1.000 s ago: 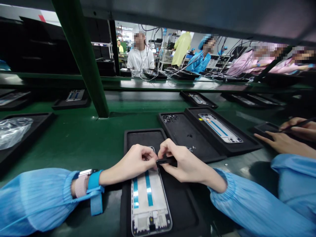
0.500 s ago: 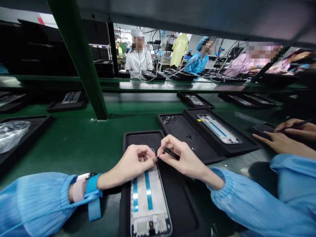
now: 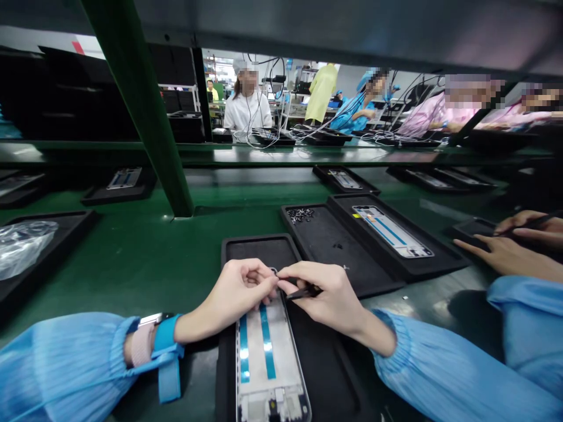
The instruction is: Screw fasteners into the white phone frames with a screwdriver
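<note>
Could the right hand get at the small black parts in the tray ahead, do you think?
Probably yes: the right hand is close, with nothing between it and the small black parts in the tray, though it holds a tool.

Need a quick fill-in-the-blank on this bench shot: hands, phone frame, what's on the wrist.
1. The left hand grips the upper end of a phone mid-frame marked with two ____ strips.
2. The right hand pinches a slim tool coloured ____.
3. A wrist strap is worn on the ____ wrist.

Answers: blue; black; left
</note>
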A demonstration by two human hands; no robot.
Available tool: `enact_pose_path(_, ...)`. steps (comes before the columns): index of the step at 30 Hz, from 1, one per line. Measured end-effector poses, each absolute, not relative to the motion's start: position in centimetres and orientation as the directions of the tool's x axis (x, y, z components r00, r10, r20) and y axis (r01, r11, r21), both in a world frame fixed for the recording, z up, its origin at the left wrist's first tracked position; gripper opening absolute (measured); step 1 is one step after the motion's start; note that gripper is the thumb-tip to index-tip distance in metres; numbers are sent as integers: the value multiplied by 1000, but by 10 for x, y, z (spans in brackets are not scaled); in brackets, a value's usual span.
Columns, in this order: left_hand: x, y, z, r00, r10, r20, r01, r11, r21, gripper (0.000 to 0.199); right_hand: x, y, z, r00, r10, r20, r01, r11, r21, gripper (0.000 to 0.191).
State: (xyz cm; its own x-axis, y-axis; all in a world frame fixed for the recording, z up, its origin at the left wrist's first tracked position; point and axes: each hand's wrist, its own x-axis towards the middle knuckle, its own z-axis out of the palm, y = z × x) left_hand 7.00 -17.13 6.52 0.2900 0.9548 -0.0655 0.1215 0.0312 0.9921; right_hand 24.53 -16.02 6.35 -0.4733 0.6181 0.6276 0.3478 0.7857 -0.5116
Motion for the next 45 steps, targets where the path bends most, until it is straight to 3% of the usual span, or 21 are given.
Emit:
enact_pose_path(7,68,-173,66,335,942,16,99,-52,994,23,246,-157,67,-407,825,393,361,540,-760,7)
enact_pose_path(11,68,-173,67,300,953,37,116,-75,990,17,245,-156,65,-372,870,324,343,453,-823,17)
enact_pose_path(17,68,-173,63,308,951,11,126,-53,991,19,242,-160,67,-387,823,415,330,544,-771,9)
enact_pose_path(24,65,-170,68,362,910,202,357,-335,872,12,243,-158,73,-467,742,482,359,657,-663,9)
enact_pose_path(33,65,-166,70,442,870,218,443,-423,790,14,249,-157,73,-549,652,524,380,752,-538,7)
enact_pose_path(41,16,-149,62,349,868,352,658,-495,568,27,234,-125,67,-488,794,363,454,586,-671,11)
enact_pose_path(45,7,-154,49,362,856,370,672,-514,532,35,213,-112,64,-499,819,282,437,520,-734,13)
